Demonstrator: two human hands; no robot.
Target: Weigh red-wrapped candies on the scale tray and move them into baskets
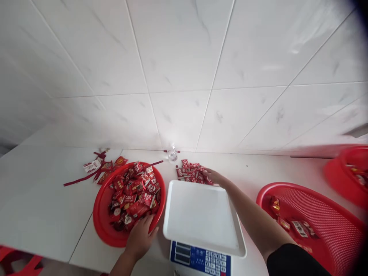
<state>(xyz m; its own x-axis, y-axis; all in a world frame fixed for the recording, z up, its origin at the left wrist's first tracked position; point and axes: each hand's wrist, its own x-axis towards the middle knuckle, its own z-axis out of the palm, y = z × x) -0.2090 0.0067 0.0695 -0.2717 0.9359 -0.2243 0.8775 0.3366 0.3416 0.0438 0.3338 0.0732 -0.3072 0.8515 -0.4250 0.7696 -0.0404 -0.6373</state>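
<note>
My left hand (140,239) is closed over the near right rim of a round red basin (100,226), fingers inside and thumb outside. Heaped in the basin are red-wrapped candies (135,191). Across the back of a white weighing tray (201,214), my right hand (213,177) reaches a pile of small red packets (189,171) lying on the table. Its fingers are stretched out over the pile's right end, touching the packets. The tray sits on a scale with a blue keypad (201,258), and nothing lies on it.
A red mesh basket (316,195) with a few packets stands at the right, another red container (345,172) behind it. Left of the basin are dark red ribbons (83,179), a white label (92,166) and loose packets. A clear plastic item (172,154) stands by the tiled wall.
</note>
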